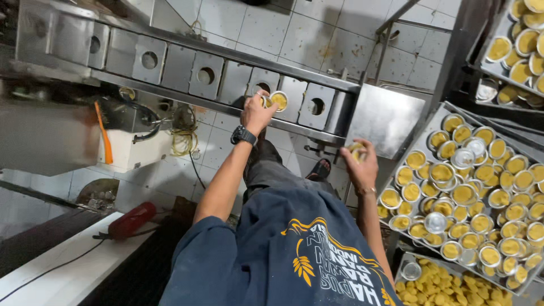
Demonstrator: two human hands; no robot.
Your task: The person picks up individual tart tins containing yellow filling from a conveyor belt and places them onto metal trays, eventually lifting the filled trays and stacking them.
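Holding filled cup (279, 100) in left hand (256, 112); right hand's (361, 165) cup half-hidden.

A steel conveyor (215, 76) of square plates, each with a round hole, runs across the view, and one small foil cup of yellow dough (279, 100) sits at a plate near its right end. On the right, a metal tray (420, 129) is packed with filled foil cups (464, 192), some stacked, a few empty.

Single head view, steep downward, close over torso, conveyor (226, 79) ahead.
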